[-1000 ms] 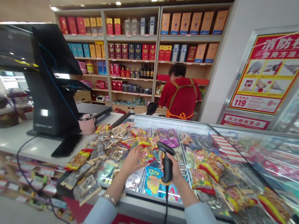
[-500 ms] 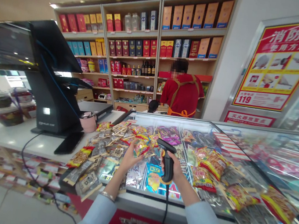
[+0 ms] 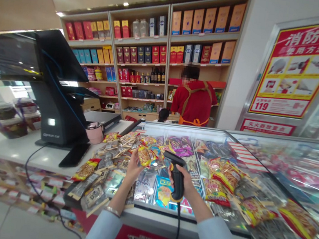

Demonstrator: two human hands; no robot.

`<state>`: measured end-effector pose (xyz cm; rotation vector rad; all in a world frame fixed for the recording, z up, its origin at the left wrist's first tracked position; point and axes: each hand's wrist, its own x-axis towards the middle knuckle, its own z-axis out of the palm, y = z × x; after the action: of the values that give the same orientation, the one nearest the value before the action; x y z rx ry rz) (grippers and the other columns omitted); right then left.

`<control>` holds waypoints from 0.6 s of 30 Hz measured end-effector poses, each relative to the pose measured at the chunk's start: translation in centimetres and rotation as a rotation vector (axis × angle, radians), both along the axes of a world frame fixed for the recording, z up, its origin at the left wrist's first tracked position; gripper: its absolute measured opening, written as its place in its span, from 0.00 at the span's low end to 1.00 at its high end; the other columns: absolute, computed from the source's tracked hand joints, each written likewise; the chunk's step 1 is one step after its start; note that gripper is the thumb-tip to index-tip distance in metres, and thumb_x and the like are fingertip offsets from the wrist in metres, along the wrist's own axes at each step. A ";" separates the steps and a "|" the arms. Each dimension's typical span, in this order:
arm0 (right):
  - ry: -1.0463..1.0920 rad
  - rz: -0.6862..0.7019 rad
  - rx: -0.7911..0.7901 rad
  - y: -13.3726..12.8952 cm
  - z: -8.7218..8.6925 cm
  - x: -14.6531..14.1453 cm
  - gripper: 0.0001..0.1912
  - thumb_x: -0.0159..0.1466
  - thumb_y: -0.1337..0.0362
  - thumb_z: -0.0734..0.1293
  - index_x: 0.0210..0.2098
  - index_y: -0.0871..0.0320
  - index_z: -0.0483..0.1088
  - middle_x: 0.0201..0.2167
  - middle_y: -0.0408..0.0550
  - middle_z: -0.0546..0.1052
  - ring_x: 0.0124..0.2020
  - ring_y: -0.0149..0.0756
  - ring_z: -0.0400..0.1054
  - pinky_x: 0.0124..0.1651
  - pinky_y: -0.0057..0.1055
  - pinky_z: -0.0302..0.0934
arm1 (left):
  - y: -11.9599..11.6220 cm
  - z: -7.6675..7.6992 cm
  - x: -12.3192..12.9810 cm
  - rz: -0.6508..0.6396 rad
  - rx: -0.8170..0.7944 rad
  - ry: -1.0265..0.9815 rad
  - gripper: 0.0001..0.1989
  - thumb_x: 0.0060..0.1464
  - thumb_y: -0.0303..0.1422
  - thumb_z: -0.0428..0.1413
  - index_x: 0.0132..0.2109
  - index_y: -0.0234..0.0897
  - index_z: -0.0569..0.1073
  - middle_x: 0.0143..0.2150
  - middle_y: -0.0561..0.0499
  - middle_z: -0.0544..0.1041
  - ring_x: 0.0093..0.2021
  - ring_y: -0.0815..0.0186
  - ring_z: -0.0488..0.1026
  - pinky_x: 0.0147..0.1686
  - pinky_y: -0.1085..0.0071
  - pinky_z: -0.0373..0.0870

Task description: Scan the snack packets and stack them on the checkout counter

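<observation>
My left hand (image 3: 134,168) holds a small yellow and red snack packet (image 3: 145,156) above the glass-topped freezer (image 3: 161,211). In my right hand (image 3: 184,181) is a black barcode scanner (image 3: 178,183), its head tilted toward the packet and its cable hanging down over the freezer's front edge. Packet and scanner are apart. Around my hands, many yellow and red packets (image 3: 227,174) and clear-and-brown packets (image 3: 94,194) lie on the glass. Colourful bags show beneath it.
At the left, a black register terminal (image 3: 58,121), a dark phone (image 3: 74,155), a pink cup (image 3: 95,133) and lidded tubs (image 3: 13,126) stand on the white counter (image 3: 46,163). A person in red (image 3: 193,102) faces shelves of boxes (image 3: 147,36) beyond the freezer.
The packet in my left hand has moved slightly left and turned, showing more of its face. The scanner has shifted a little left and down. The view has moved slightly.
</observation>
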<state>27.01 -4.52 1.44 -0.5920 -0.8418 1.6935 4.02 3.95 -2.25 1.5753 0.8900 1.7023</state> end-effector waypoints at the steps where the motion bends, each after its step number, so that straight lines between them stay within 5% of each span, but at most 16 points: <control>1: -0.004 0.008 0.005 -0.1 0.0 0.0 0.18 0.53 0.50 0.71 0.30 0.59 0.71 0.21 0.43 0.73 0.15 0.27 0.62 0.16 0.24 0.59 | 0.0 0.0 0.0 0.002 -0.008 -0.018 0.45 0.34 0.41 0.69 0.60 0.42 0.61 0.60 0.40 0.68 0.62 0.51 0.66 0.59 0.57 0.64; 11: -0.019 0.012 0.033 -0.1 0.2 0.0 0.18 0.53 0.50 0.71 0.32 0.60 0.72 0.22 0.43 0.73 0.15 0.27 0.62 0.15 0.24 0.58 | -1.9 1.9 0.0 -0.133 -0.147 -0.168 0.38 0.36 0.41 0.68 0.56 0.44 0.67 0.45 0.49 0.78 0.43 0.61 0.77 0.44 0.65 0.74; 18: -0.036 0.000 0.028 -0.3 0.3 -0.2 0.19 0.52 0.50 0.71 0.31 0.60 0.72 0.21 0.43 0.72 0.15 0.27 0.62 0.15 0.24 0.58 | -2.4 2.2 -0.2 -0.114 -0.126 -0.088 0.41 0.40 0.45 0.66 0.61 0.46 0.62 0.49 0.45 0.77 0.47 0.60 0.76 0.46 0.63 0.75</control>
<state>26.82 -4.77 1.76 -0.6047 -0.8901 1.6729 3.84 1.57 -0.02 1.4298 0.8304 1.5911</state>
